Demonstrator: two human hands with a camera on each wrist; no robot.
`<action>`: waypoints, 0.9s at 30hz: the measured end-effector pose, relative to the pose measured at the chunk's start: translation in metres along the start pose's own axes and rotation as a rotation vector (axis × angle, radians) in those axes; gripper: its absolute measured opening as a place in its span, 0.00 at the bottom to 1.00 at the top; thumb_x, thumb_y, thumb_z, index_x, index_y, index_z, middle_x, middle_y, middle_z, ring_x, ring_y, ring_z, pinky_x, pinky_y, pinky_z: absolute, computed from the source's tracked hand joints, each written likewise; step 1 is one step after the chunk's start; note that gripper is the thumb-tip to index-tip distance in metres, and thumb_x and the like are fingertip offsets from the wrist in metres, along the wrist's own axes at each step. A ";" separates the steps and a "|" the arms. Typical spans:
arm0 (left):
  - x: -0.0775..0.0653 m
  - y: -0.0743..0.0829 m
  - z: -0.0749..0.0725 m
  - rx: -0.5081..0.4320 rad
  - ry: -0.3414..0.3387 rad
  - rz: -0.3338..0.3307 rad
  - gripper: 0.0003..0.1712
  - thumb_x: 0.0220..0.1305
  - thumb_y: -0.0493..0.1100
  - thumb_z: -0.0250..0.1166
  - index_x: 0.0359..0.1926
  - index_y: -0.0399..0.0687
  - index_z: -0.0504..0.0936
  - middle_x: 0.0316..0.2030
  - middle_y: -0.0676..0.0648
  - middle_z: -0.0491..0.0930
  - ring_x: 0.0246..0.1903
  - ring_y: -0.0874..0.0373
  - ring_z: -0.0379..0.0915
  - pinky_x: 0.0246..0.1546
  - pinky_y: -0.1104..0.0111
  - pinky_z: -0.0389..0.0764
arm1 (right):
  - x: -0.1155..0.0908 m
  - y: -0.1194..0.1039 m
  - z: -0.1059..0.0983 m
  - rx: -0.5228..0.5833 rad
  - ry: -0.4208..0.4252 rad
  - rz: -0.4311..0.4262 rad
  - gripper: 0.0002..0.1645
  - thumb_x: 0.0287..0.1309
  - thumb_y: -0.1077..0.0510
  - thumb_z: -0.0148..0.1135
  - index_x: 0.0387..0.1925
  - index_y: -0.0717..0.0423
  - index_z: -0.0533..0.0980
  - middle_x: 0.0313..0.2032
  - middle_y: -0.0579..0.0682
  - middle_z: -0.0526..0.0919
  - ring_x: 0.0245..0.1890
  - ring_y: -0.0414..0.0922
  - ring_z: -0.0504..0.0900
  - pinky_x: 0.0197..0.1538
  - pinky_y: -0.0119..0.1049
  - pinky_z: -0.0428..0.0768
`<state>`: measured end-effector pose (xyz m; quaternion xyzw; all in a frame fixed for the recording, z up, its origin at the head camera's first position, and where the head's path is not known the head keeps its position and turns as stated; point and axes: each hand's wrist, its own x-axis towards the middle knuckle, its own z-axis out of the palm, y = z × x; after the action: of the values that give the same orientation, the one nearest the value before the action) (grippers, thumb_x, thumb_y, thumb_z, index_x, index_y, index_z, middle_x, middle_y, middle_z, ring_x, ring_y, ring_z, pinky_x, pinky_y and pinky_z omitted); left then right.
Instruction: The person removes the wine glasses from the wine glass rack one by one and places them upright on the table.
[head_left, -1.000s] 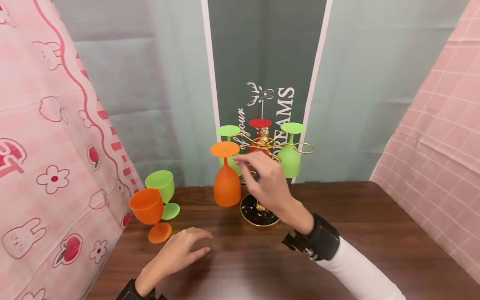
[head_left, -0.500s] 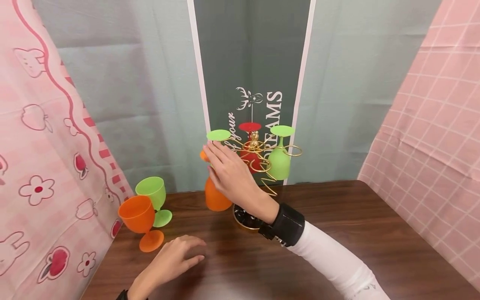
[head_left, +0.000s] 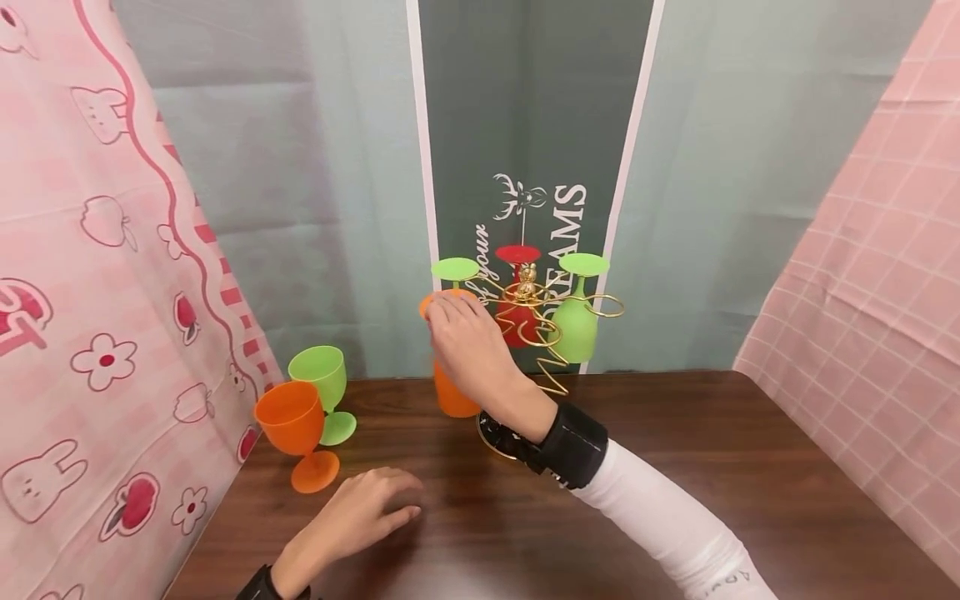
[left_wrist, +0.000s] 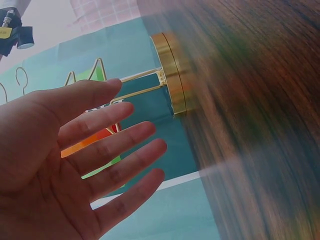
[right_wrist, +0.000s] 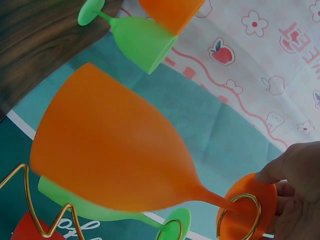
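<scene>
An orange goblet (right_wrist: pixel 120 145) hangs upside down, its stem within a gold ring (right_wrist: pixel 257 212) of the wire rack (head_left: pixel 551 333). My right hand (head_left: pixel 474 348) pinches the goblet's foot at its edge; in the right wrist view the thumb (right_wrist: pixel 275 170) lies on one face and fingers are behind. In the head view this hand covers most of the goblet. My left hand (head_left: pixel 367 508) is low over the table, fingers relaxed and apart, holding nothing; the left wrist view shows its palm (left_wrist: pixel 45 195).
On the rack also hang a red goblet (head_left: pixel 517 321) and two green ones, at right (head_left: pixel 576 329) and at left (head_left: pixel 454 268). An upright orange goblet (head_left: pixel 291 421) and a green goblet (head_left: pixel 322 375) stand on the wooden table (head_left: pixel 675 475), left. Curtains surround it.
My right hand has moved left from beside the hanging orange goblet's stem and now holds its foot. The left hand stays about where it was.
</scene>
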<state>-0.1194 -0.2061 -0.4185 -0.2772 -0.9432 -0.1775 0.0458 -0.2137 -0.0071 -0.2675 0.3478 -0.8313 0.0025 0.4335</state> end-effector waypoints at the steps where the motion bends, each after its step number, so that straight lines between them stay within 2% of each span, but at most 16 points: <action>1: 0.000 0.000 0.000 -0.006 -0.014 -0.002 0.11 0.67 0.50 0.69 0.48 0.55 0.86 0.46 0.55 0.87 0.46 0.56 0.84 0.40 0.58 0.85 | -0.001 0.000 0.001 0.002 0.009 0.000 0.13 0.60 0.58 0.70 0.42 0.60 0.76 0.48 0.54 0.89 0.58 0.47 0.83 0.70 0.40 0.74; 4: 0.000 0.001 0.000 -0.015 -0.037 0.000 0.11 0.67 0.50 0.69 0.48 0.55 0.87 0.46 0.55 0.87 0.46 0.56 0.85 0.39 0.59 0.85 | -0.004 0.001 0.003 0.015 0.019 0.000 0.10 0.61 0.61 0.67 0.41 0.60 0.75 0.48 0.54 0.89 0.57 0.47 0.84 0.69 0.40 0.75; 9: -0.001 0.001 0.001 -0.012 -0.035 0.004 0.10 0.68 0.50 0.69 0.48 0.56 0.87 0.45 0.55 0.88 0.46 0.57 0.85 0.39 0.59 0.85 | -0.009 0.002 0.004 0.039 0.027 -0.024 0.16 0.61 0.65 0.65 0.51 0.60 0.78 0.53 0.53 0.87 0.61 0.46 0.82 0.69 0.40 0.75; 12: -0.002 0.000 0.001 -0.030 -0.050 -0.004 0.10 0.68 0.50 0.68 0.47 0.56 0.87 0.45 0.56 0.88 0.46 0.58 0.84 0.40 0.59 0.85 | -0.011 0.004 0.004 0.040 0.036 -0.041 0.20 0.62 0.64 0.64 0.56 0.59 0.79 0.55 0.52 0.86 0.62 0.46 0.81 0.69 0.40 0.75; 15: -0.003 0.000 0.001 -0.049 -0.069 -0.013 0.09 0.68 0.50 0.68 0.47 0.56 0.87 0.44 0.56 0.88 0.46 0.59 0.84 0.41 0.60 0.85 | -0.012 0.005 0.004 0.031 0.051 -0.042 0.19 0.64 0.62 0.64 0.56 0.58 0.80 0.55 0.52 0.86 0.61 0.47 0.82 0.68 0.41 0.76; 19: -0.001 0.000 0.003 -0.041 -0.053 0.008 0.09 0.68 0.49 0.68 0.46 0.56 0.87 0.43 0.57 0.88 0.45 0.60 0.84 0.41 0.61 0.85 | -0.013 0.007 0.002 0.016 0.042 0.001 0.17 0.65 0.58 0.65 0.54 0.58 0.80 0.53 0.52 0.87 0.58 0.48 0.83 0.67 0.42 0.77; 23: 0.002 0.000 0.005 -0.017 -0.025 0.038 0.10 0.68 0.49 0.68 0.47 0.54 0.87 0.43 0.56 0.88 0.45 0.59 0.84 0.42 0.61 0.85 | -0.011 0.010 0.001 -0.013 -0.003 0.061 0.21 0.64 0.55 0.68 0.55 0.59 0.80 0.54 0.53 0.86 0.58 0.49 0.83 0.67 0.44 0.76; 27: 0.003 0.001 0.007 -0.015 -0.029 0.028 0.11 0.68 0.49 0.68 0.48 0.54 0.88 0.44 0.56 0.88 0.46 0.59 0.84 0.43 0.60 0.85 | -0.008 0.011 0.002 -0.045 -0.020 0.081 0.23 0.63 0.53 0.68 0.55 0.60 0.80 0.55 0.55 0.86 0.59 0.50 0.82 0.67 0.44 0.76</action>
<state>-0.1210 -0.2011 -0.4240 -0.2933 -0.9384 -0.1798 0.0324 -0.2184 0.0048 -0.2710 0.3039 -0.8491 -0.0021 0.4321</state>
